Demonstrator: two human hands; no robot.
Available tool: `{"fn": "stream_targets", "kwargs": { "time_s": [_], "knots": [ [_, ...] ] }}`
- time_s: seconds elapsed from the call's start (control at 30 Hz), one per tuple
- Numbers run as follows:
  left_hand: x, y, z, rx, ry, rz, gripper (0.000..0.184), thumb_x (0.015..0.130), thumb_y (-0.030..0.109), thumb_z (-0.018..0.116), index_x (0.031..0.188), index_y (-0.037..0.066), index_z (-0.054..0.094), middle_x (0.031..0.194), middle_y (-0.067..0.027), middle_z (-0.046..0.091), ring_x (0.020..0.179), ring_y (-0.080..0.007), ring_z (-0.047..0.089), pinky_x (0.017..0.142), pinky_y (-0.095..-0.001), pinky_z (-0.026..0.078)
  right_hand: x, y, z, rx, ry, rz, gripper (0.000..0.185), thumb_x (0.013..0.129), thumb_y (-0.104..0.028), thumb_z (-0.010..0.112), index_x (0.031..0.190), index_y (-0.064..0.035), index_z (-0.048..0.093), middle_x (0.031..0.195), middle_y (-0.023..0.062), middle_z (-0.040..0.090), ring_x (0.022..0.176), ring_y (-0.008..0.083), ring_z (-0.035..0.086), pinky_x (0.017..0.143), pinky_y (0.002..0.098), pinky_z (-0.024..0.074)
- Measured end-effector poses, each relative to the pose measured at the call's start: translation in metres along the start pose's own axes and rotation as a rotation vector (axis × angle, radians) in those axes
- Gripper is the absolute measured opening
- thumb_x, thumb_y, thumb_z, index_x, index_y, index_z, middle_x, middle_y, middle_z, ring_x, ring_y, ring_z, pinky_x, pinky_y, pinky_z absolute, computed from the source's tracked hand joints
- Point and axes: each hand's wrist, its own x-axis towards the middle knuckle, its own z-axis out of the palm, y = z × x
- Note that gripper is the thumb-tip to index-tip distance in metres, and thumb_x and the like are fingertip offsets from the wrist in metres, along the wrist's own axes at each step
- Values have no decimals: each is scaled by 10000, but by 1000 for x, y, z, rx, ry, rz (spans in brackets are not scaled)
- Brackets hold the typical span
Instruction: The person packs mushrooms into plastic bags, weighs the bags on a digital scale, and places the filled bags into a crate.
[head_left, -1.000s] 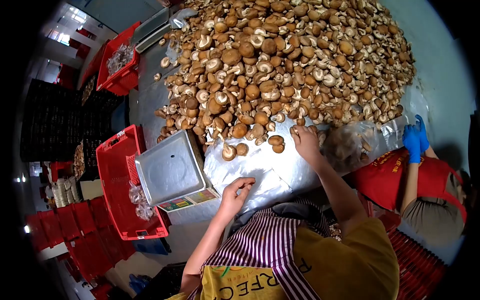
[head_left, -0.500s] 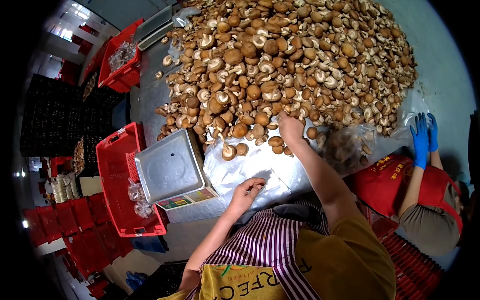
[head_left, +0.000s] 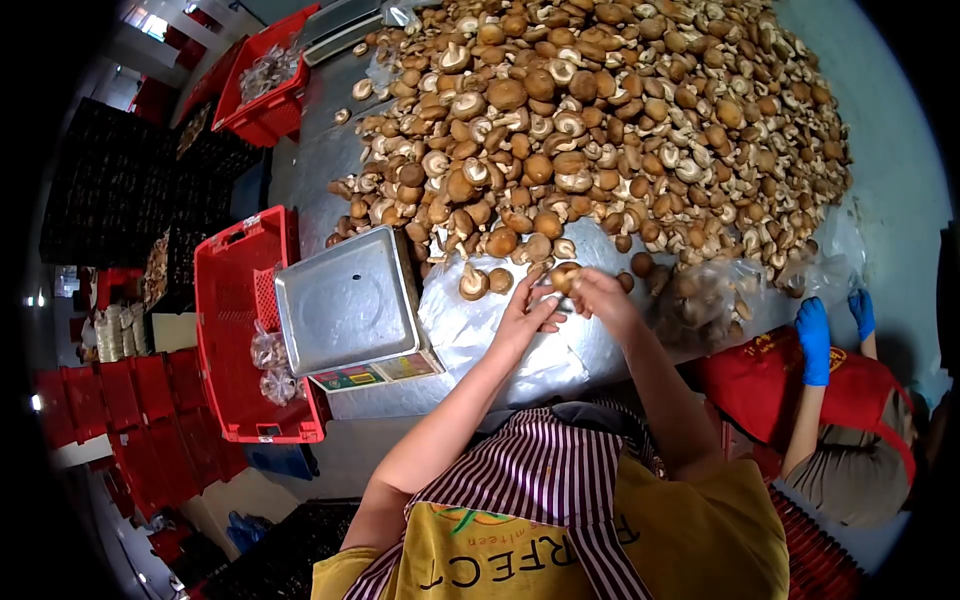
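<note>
In the head view, my right hand grips a brown-capped mushroom between thumb and fingers. Close on its left is my left hand, with fingers apart and fingertips near that mushroom. Whether the left fingertips touch it I cannot tell. Both hands are above the clear plastic sheet on the metal table. Beyond them spreads a large heap of mushrooms, caps and pale stems mixed. Two loose mushrooms lie on the plastic left of my hands.
A scale with a metal pan stands left of my hands. Beside it is a red crate with bagged mushrooms. A filled clear bag lies to the right. Farther right, a co-worker's blue-gloved hands rest near the table edge.
My right hand has drawn back from the heap with a mushroom. My left hand has moved forward and right to meet it. The co-worker's gloved hands have lowered.
</note>
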Motion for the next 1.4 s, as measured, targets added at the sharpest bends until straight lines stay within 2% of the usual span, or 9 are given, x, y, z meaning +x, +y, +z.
{"fn": "stream_targets", "kwargs": {
  "time_s": [0.1,0.2,0.3,0.4,0.8,1.03,1.13,1.3,1.4],
  "knots": [
    [17,-15,-5,82,-14,73,214,983,152,554,1155,33,599,921,-50,648,756,-120,616,695,-259,519,-10,0,0,-214,-109,36,171,944,-172,575,1056,-63,645,875,-6,655,714,74,581,602,227,453],
    [9,-23,-16,20,40,25,181,991,158,539,1092,27,612,832,-28,612,686,-112,592,641,-252,502,17,34,-54,-703,517,-260,238,874,-207,663,1033,-32,638,912,128,670,769,276,653,674,374,512],
    [-2,-34,-22,9,61,-42,174,997,180,528,1046,36,612,798,-22,604,627,-112,579,596,-244,485,26,14,-78,-1155,816,-201,283,830,-262,707,995,-42,641,979,173,633,854,371,636,739,430,515],
    [-9,-38,-20,3,54,-91,172,996,199,533,1029,49,610,779,-14,602,587,-114,572,571,-240,483,44,17,-80,-1391,761,-80,305,806,-291,724,979,-55,638,1021,156,612,902,370,623,756,441,512],
    [-4,-37,-14,-148,-48,-125,260,981,208,478,1147,34,579,880,-55,641,781,-174,644,735,-304,528,-8,2,-27,-792,498,-300,413,700,-201,811,1016,-21,616,971,151,629,909,318,623,791,391,492],
    [-5,-22,2,-192,-132,-179,433,988,348,517,1284,36,467,992,-111,625,760,-172,637,627,-282,529,-45,-30,27,-1040,84,-513,459,806,-322,730,1155,-44,620,962,112,646,867,258,634,788,355,501],
    [-2,-27,-10,-207,-165,-151,422,970,321,542,1276,39,475,995,-111,624,749,-176,634,626,-284,527,-6,-30,2,-831,207,-188,425,858,-335,670,1157,-38,610,1051,189,625,982,355,609,839,447,481],
    [-15,-25,-16,-244,-160,-167,455,935,400,537,1211,39,527,1143,-144,640,941,-276,667,649,-302,524,82,-29,-46,-1225,636,-210,388,849,-277,690,1130,-29,590,1053,165,631,868,357,648,717,454,516],
    [-18,-31,-18,-346,-148,-243,420,951,411,514,1144,40,561,1085,-125,652,902,-231,656,648,-297,499,103,-26,-43,-1261,771,-206,369,839,-260,694,1098,-23,580,1117,175,605,904,386,633,768,468,522]
  ]
}}
